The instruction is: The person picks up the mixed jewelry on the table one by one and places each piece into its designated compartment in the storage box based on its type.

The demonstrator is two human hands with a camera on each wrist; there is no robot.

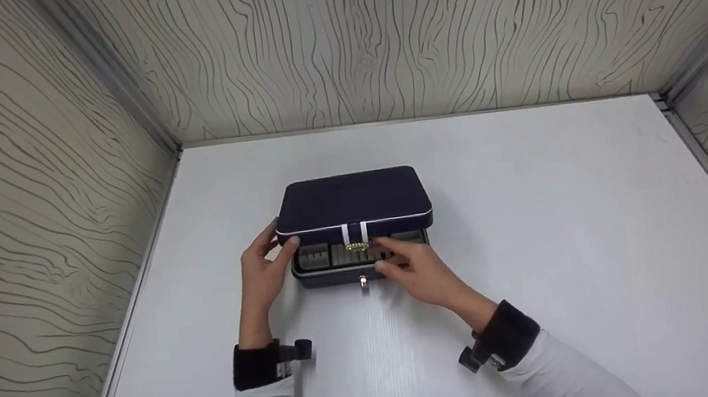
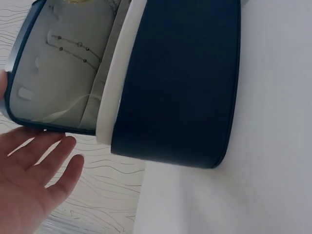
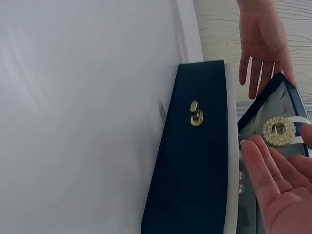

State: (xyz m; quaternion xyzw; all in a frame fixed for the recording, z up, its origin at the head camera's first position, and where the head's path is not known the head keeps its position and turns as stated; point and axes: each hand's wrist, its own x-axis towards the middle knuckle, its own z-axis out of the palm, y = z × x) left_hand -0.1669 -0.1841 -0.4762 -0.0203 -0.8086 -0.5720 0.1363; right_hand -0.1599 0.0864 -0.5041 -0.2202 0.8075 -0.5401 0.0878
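Note:
A dark blue jewelry box [image 1: 330, 280] sits on the table with its lid [image 1: 354, 198] partly raised. By the lid's front left corner is my left hand [image 1: 263, 274], thumb on the front edge and fingers along the side, holding it. My right hand [image 1: 425, 276] reaches to the front opening beside the lid's beaded gold ring [image 3: 268, 131]; its fingers are extended, and contact with the lid is unclear. A gold turn clasp [image 3: 196, 119] stands out from the base's front. Inside the lid, a thin chain [image 2: 61, 48] lies against grey lining [image 2: 53, 87].
The white table [image 1: 560, 223] extends around the box. Wood-patterned panels [image 1: 376, 38] stand behind and at the sides. Each wrist wears a black strap [image 1: 506, 335] with a small mount. Compartments [image 1: 314, 256] show inside the box.

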